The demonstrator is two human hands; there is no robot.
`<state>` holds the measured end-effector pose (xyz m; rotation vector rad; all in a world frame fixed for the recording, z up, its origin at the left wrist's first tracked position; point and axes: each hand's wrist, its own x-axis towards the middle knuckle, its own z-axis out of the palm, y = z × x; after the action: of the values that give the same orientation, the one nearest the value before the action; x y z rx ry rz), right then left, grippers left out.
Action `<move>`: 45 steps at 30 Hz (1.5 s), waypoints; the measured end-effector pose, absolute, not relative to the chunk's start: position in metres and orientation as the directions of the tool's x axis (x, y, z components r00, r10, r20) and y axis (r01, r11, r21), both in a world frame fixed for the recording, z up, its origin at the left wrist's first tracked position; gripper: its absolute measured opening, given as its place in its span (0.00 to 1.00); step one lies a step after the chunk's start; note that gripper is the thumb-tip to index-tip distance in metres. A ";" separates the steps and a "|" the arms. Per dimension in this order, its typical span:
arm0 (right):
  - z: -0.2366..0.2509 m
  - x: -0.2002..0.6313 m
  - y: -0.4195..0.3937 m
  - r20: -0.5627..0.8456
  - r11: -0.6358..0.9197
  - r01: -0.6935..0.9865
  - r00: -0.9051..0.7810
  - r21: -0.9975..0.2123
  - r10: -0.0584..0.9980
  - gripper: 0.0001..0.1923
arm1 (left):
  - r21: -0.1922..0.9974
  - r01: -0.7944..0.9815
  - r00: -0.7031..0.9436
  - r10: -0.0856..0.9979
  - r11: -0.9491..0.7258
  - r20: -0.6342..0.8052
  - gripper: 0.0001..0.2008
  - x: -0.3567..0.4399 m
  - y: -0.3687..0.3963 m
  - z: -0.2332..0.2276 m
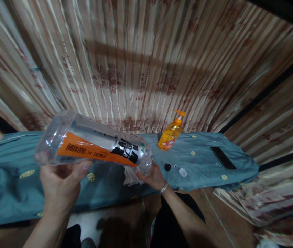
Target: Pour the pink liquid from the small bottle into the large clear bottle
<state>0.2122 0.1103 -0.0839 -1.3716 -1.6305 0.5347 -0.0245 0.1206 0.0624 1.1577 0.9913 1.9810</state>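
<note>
A large clear plastic bottle [97, 125] with an orange, black and silver label lies almost level between my hands, its wide base to the left. My left hand [61, 182] grips it from below near the base, thumb along the label. At the narrower right end, my right hand [153, 177] is closed around the neck, its fingers partly hidden by the bottle. A crumpled white cloth or tissue [133, 176] hangs just beneath that end, beside my right hand; whether the hand holds it too, I cannot tell.
On the teal bedspread [200, 175] stands an orange pump bottle [171, 134] of yellow liquid. A small black cap [167, 167] and a white disc [183, 172] lie nearer me. A dark phone [223, 158] rests at the right. Patterned curtains [141, 69] hang behind.
</note>
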 end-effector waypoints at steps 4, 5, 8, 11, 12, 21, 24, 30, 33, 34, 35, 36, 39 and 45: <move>-0.084 0.213 0.110 0.368 0.295 0.529 0.036 -0.796 0.929 0.30 | 0.847 -0.147 -0.401 0.813 -0.511 0.422 0.24 -0.025 0.121 0.063; -0.084 0.213 0.110 0.368 0.294 0.529 0.038 -0.796 0.929 0.30 | 0.843 -0.164 -0.410 0.813 -0.512 0.414 0.25 -0.025 0.121 0.063; -0.084 0.212 0.109 0.359 0.288 0.526 0.037 -0.801 0.932 0.29 | 0.837 -0.200 -0.427 0.814 -0.510 0.394 0.28 -0.023 0.120 0.065; -0.083 0.213 0.110 0.351 0.280 0.526 0.038 -0.803 0.936 0.30 | 0.838 -0.193 -0.416 0.816 -0.510 0.401 0.25 -0.022 0.120 0.066; -0.083 0.213 0.110 0.349 0.278 0.529 0.037 -0.802 0.936 0.30 | 0.838 -0.190 -0.412 0.816 -0.512 0.405 0.24 -0.022 0.120 0.066; -0.081 0.212 0.109 0.361 0.276 0.571 0.038 -0.773 0.932 0.30 | 0.838 -0.191 -0.427 0.812 -0.512 0.398 0.25 -0.025 0.123 0.065; -0.082 0.213 0.110 0.362 0.280 0.572 0.032 -0.771 0.931 0.28 | 0.826 -0.207 -0.430 0.807 -0.524 0.404 0.23 -0.023 0.124 0.067; -0.082 0.213 0.110 0.362 0.294 0.542 0.021 -0.787 0.932 0.30 | 0.808 -0.211 -0.409 0.801 -0.550 0.438 0.24 -0.020 0.125 0.071; -0.082 0.214 0.110 0.365 0.302 0.532 0.015 -0.791 0.931 0.30 | 0.816 -0.230 -0.418 0.811 -0.530 0.409 0.25 -0.021 0.125 0.070; -0.082 0.214 0.110 0.364 0.301 0.536 0.012 -0.788 0.931 0.29 | 0.816 -0.233 -0.424 0.811 -0.529 0.404 0.26 -0.021 0.125 0.070; -0.082 0.214 0.110 0.363 0.299 0.544 0.012 -0.784 0.932 0.28 | 0.815 -0.231 -0.422 0.809 -0.532 0.409 0.27 -0.022 0.125 0.070; -0.083 0.214 0.110 0.364 0.298 0.549 0.012 -0.781 0.931 0.28 | 0.810 -0.226 -0.417 0.805 -0.541 0.422 0.27 -0.021 0.125 0.070; -0.083 0.214 0.110 0.368 0.306 0.542 0.006 -0.783 0.930 0.26 | 0.799 -0.215 -0.403 0.797 -0.561 0.451 0.26 -0.020 0.125 0.072; -0.081 0.213 0.109 0.375 0.308 0.538 0.017 -0.785 0.927 0.22 | 0.812 -0.208 -0.411 0.802 -0.546 0.434 0.28 -0.021 0.125 0.069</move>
<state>0.2128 0.1094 -0.0805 -1.3515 -1.6472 0.5258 -0.0208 0.1250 0.0694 1.1285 0.9008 2.0046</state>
